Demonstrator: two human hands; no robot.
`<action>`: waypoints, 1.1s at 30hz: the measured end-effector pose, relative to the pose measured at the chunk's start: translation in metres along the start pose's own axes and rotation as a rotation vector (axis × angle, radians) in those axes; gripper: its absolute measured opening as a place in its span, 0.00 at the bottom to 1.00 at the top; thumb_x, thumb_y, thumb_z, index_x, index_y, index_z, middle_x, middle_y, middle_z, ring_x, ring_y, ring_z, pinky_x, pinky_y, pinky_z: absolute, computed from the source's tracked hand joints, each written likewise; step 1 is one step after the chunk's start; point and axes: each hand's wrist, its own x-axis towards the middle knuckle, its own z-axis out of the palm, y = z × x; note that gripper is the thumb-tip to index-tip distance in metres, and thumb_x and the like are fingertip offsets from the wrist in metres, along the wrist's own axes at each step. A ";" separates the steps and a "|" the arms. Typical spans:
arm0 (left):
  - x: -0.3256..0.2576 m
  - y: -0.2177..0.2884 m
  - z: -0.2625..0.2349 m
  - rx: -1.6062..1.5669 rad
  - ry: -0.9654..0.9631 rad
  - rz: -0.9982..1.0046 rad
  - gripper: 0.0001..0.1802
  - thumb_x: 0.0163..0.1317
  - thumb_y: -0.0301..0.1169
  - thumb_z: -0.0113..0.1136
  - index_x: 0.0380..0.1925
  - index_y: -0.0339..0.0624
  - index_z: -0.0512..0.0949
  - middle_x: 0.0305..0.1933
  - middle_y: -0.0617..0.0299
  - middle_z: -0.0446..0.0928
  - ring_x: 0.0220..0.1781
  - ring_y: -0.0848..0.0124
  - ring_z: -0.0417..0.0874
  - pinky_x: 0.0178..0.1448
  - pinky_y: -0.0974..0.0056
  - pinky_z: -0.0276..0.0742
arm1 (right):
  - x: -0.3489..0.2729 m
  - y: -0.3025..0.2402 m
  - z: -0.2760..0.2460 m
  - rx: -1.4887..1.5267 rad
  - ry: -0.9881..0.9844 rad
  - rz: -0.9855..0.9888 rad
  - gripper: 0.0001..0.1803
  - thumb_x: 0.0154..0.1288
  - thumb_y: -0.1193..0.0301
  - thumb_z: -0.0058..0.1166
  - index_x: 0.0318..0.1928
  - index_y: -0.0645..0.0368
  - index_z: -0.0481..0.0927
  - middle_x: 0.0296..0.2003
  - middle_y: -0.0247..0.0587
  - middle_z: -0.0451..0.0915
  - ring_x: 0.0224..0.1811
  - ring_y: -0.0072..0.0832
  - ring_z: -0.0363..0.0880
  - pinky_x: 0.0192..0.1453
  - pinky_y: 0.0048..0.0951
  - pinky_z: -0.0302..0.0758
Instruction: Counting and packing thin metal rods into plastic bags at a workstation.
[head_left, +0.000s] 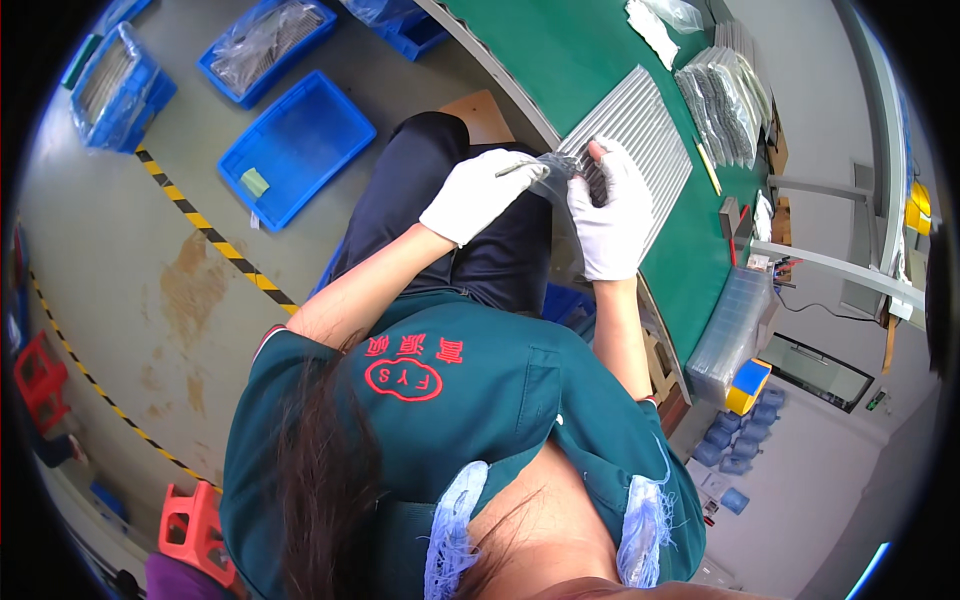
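My left hand (485,195), in a white glove, is closed on the edge of a clear plastic bag (556,172). My right hand (614,212), gloved too, has its thumb and fingers curled around the bag's other side. Something small and dark shows inside the right hand's grip; its kind I cannot make out. Both hands are above my lap at the edge of a green table (520,45). Just beyond the right hand lies a row of grey rods or tubes (640,120), side by side like a ribbed sheet.
Stacked bundles of grey strips in plastic (722,105) stand farther along the table, near a white cloth (652,35). A clear plastic case (725,330) sits at the table's right end. On the floor at left are a blue tray (300,145) and filled blue bins (265,50).
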 end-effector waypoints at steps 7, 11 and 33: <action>0.004 0.007 -0.002 -0.116 0.012 -0.072 0.14 0.64 0.38 0.50 0.40 0.41 0.79 0.40 0.54 0.79 0.44 0.58 0.79 0.49 0.61 0.75 | 0.002 0.000 0.003 -0.036 0.016 0.003 0.21 0.44 0.74 0.62 0.44 0.58 0.79 0.43 0.43 0.79 0.49 0.40 0.77 0.56 0.36 0.72; 0.004 0.006 -0.003 -0.149 0.002 -0.096 0.14 0.64 0.37 0.50 0.40 0.41 0.79 0.40 0.54 0.79 0.43 0.57 0.79 0.48 0.61 0.75 | 0.002 0.000 0.006 -0.023 0.029 -0.007 0.21 0.44 0.74 0.62 0.44 0.58 0.79 0.43 0.43 0.79 0.49 0.40 0.77 0.55 0.36 0.73; 0.018 0.017 -0.001 -0.057 0.226 0.056 0.10 0.57 0.31 0.60 0.39 0.45 0.80 0.38 0.59 0.78 0.41 0.62 0.80 0.45 0.62 0.77 | -0.001 0.003 0.002 0.350 -0.001 0.202 0.22 0.55 0.69 0.61 0.51 0.59 0.77 0.49 0.45 0.77 0.57 0.38 0.73 0.63 0.35 0.67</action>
